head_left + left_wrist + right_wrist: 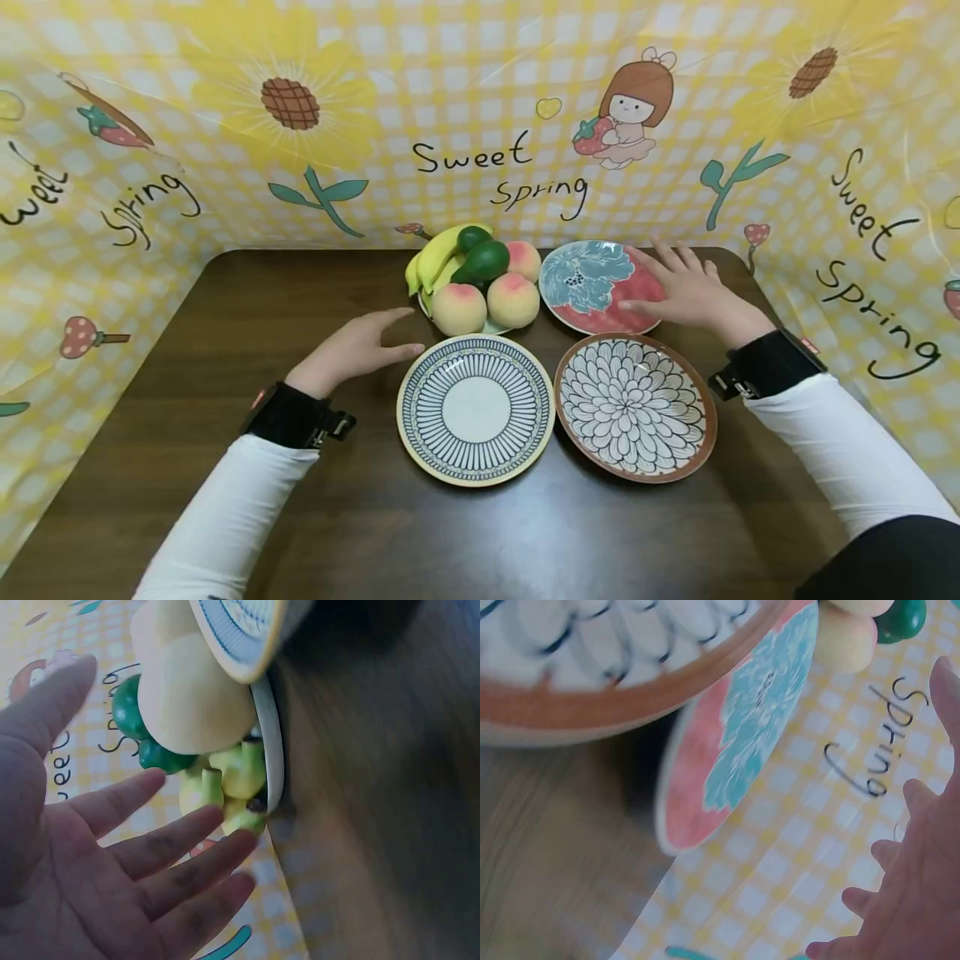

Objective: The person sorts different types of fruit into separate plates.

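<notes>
My left hand point(352, 350), fingers spread, is just left of a plate piled with fruit. On that plate point(270, 742) are bananas point(438, 258), two green avocados point(483, 262) and several peaches point(459, 309). Over the right side of a red plate with a blue flower point(585, 279) hovers my right hand point(686, 287), its fingers stretched out. Whether it touches that plate I cannot tell. Neither hand holds anything. In front lie a plate with blue radiating stripes point(476, 408) and a brown-rimmed plate with a petal pattern point(637, 408), side by side.
The dark wooden table point(300, 517) carries all the plates, grouped near its middle and back edge. A yellow checked cloth point(480, 100) with printed flowers and lettering hangs behind and at both sides.
</notes>
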{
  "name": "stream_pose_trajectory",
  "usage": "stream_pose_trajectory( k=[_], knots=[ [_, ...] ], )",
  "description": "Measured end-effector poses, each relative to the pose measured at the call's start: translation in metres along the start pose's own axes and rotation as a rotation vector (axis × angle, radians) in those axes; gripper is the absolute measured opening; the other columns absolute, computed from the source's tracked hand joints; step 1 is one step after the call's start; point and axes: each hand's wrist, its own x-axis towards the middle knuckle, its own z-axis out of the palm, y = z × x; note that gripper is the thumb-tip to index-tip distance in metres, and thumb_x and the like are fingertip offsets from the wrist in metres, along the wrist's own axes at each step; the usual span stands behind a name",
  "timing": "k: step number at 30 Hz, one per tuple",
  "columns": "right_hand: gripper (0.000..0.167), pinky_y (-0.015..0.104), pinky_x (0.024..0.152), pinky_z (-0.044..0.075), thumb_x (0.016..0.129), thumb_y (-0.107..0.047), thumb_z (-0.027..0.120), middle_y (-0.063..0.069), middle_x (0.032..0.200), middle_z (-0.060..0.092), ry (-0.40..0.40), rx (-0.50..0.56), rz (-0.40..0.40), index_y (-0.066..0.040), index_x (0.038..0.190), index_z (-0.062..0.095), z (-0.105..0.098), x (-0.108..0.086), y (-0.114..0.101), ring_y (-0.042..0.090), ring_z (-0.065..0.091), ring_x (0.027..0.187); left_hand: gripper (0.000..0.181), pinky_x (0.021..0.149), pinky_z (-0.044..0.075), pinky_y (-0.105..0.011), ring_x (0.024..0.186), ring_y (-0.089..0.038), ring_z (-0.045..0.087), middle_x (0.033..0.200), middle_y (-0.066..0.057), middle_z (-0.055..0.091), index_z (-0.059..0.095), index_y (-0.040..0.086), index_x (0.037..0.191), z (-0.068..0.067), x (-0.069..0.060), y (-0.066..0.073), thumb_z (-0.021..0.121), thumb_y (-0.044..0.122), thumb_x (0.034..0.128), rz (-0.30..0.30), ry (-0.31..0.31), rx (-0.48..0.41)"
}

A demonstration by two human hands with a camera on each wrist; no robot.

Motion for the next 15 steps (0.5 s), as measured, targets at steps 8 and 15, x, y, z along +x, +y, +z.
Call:
stream_pose_trajectory(
  k=[8,15],
  knots=[
    [0.092,0.082,0.114,0.012,0.096,-0.052,0.065,0.021,0.173,0.000,0.050,0.020,-0.123,-0.020,0.166,0.015,0.002,0.025,-0.032,0.056,0.001,0.155,0.055,0.101,0.052,-0.054,0.121,-0.041,0.064,0.138,-0.027,0.061,0.049,0.002,0.148,0.022,0.002,-0.004,0.048,0.039,0.1077,-0.064,-0.040,-0.135],
    [0.083,0.071,0.122,0.019,0.097,-0.032,0.072,0.027,0.169,0.012,0.143,0.065,-0.241,-0.011,0.162,0.025,0.004,0.046,-0.059,0.056,0.011,0.154,0.046,0.073,0.056,-0.034,0.083,-0.022,0.069,0.119,-0.023,0.069,0.058,-0.002,0.138,0.039,0.005,-0.009,0.045,0.032,0.1096,-0.108,-0.094,-0.250]
  ],
)
